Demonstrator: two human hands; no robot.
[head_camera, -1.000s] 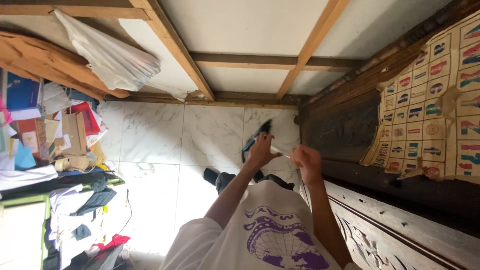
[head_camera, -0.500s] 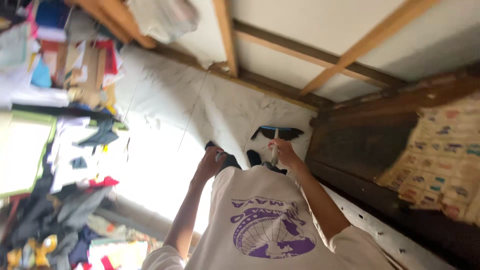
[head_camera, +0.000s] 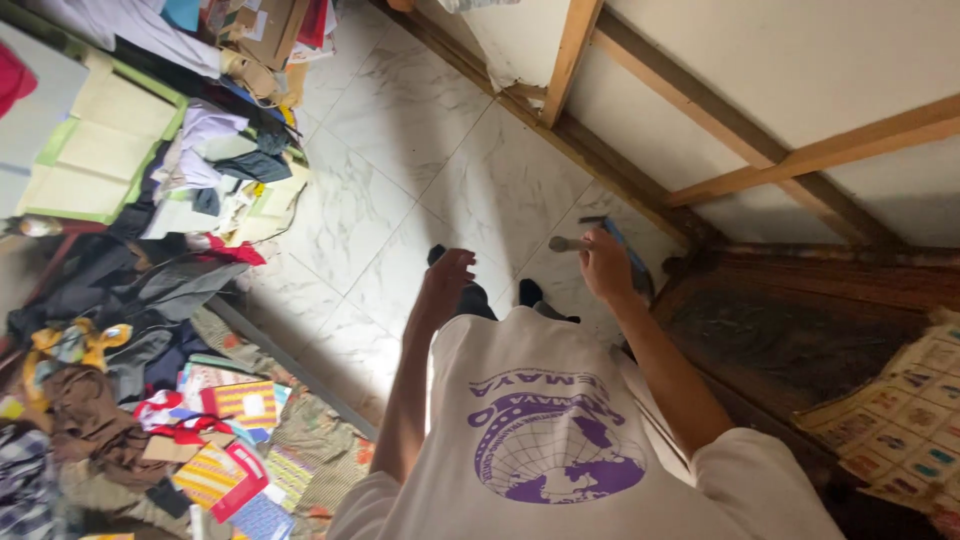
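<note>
From my feed the view is tipped way over, so take the directions loosely. The right hand (head_camera: 606, 266) is clenched round a thin handle (head_camera: 568, 243) whose pale, rounded end pokes out toward 9 o'clock. The other end is hidden behind the fingers, and I can't tell what kind of tool it is. Just past the hand at 1 o'clock there's a flat blue thing (head_camera: 625, 250) with a dark edge, half covered by the wrist — too blurry to say more.

The left hand (head_camera: 446, 280) hangs loose with fingers curled and nothing in it, over the floor (head_camera: 400, 130), well apart from the right one. The floor is glossy white marble-look tile with grey veins. Two dark feet (head_camera: 500, 297) peek out below the hem of a white shirt (head_camera: 560, 440) with a purple globe print, which blocks most of what's underneath.

At 3 o'clock sits dark carved wood furniture (head_camera: 790, 340), cut off by the frame, with a checkered printed sheet (head_camera: 905, 415) on it. At 12 to 2 o'clock there are white panels (head_camera: 720, 50) in bare wooden battens. From 8 to 11 o'clock is a soft heap of clothes (head_camera: 120, 300), booklets and cardboard — hard to separate.
</note>
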